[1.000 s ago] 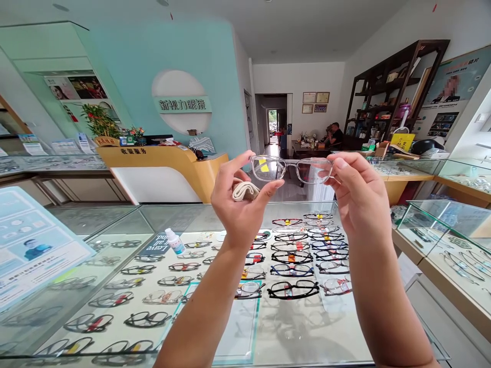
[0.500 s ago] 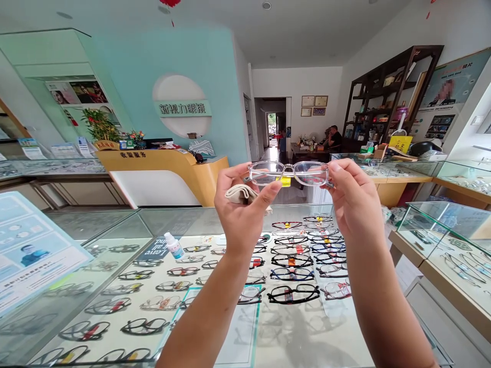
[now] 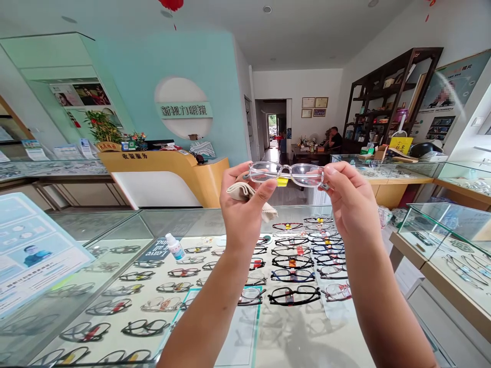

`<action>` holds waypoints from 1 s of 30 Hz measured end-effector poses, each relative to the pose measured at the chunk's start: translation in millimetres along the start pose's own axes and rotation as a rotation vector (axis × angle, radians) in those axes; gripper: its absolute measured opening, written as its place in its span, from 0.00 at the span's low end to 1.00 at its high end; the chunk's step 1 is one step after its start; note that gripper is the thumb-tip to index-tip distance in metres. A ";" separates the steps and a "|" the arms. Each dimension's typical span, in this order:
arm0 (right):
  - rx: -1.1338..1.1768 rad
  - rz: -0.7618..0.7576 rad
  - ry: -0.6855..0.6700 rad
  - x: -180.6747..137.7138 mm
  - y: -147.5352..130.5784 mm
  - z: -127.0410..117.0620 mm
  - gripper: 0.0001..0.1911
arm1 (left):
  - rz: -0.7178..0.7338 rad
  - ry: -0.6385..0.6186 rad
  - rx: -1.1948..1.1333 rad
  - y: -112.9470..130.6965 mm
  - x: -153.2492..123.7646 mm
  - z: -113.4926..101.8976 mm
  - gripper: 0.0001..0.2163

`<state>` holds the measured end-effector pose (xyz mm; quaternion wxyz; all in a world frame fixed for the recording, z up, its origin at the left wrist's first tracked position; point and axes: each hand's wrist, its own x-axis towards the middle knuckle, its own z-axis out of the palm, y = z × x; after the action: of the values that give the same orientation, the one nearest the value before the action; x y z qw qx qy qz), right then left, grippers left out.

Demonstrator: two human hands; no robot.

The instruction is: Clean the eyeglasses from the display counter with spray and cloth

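Observation:
Clear-framed eyeglasses point(image 3: 286, 168) are held up above the glass counter, with a yellow tag point(image 3: 282, 182) at the lens. My left hand point(image 3: 245, 209) pinches their left end and also clasps a folded beige cleaning cloth point(image 3: 241, 191), one corner of which hangs below the thumb. At the other end, my right hand point(image 3: 351, 199) grips the frame between thumb and fingers. A small white spray bottle point(image 3: 175, 247) stands on the counter left of my forearm.
Under the glass of the display case point(image 3: 146, 217) lie rows of eyeglasses point(image 3: 293, 295). A light-blue leaflet point(image 3: 34, 250) stands at the left. Another glass case point(image 3: 448, 230) is on the right. Far back, a person point(image 3: 334, 140) sits at a dark table.
The right end of the eyeglasses has turned slightly, and my right hand has shifted a little left. More of the cloth's hanging corner shows below my left thumb.

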<state>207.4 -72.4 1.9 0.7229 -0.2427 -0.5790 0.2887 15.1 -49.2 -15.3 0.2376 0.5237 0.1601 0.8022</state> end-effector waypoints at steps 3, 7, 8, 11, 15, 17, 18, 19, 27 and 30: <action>0.013 -0.002 0.033 -3.6 -5.7 4.1 0.08 | -0.094 -0.029 -0.082 -6.8 4.8 -1.3 0.27; 0.022 -0.030 0.028 -3.0 -5.6 4.6 0.08 | -0.171 -0.021 -0.134 -4.9 7.9 0.2 0.30; 0.022 -0.051 0.013 -2.6 -4.9 4.3 0.09 | -0.217 -0.030 -0.161 -3.3 8.6 0.6 0.31; -0.050 -0.166 -0.085 -2.6 -3.8 4.5 0.09 | -0.445 -0.130 -0.288 0.8 10.1 1.0 0.31; -0.266 -0.399 -0.210 -4.6 -6.6 8.0 0.11 | -0.792 -0.328 -0.444 1.4 8.9 0.3 0.27; -0.343 -0.467 -0.229 -5.2 -8.7 9.4 0.09 | -0.917 -0.376 -0.499 1.0 6.9 0.2 0.26; -0.370 -0.489 -0.235 -5.2 -9.5 9.7 0.09 | -0.964 -0.390 -0.525 0.9 5.8 0.3 0.25; -0.389 -0.508 -0.240 -5.2 -10.2 9.8 0.08 | -1.001 -0.400 -0.549 1.1 4.6 0.5 0.25; -0.370 -0.576 -0.237 -4.4 -10.9 7.6 0.07 | -1.146 -0.430 -0.514 8.6 -1.0 5.8 0.26; -0.310 -0.557 -0.194 -4.3 -11.5 6.0 0.09 | -1.170 -0.399 -0.412 12.5 2.7 3.2 0.28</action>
<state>202.4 -83.5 8.1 0.6700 -0.1534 -0.7263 0.0101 14.4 -58.2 -5.6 0.7558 0.4327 0.2146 0.4422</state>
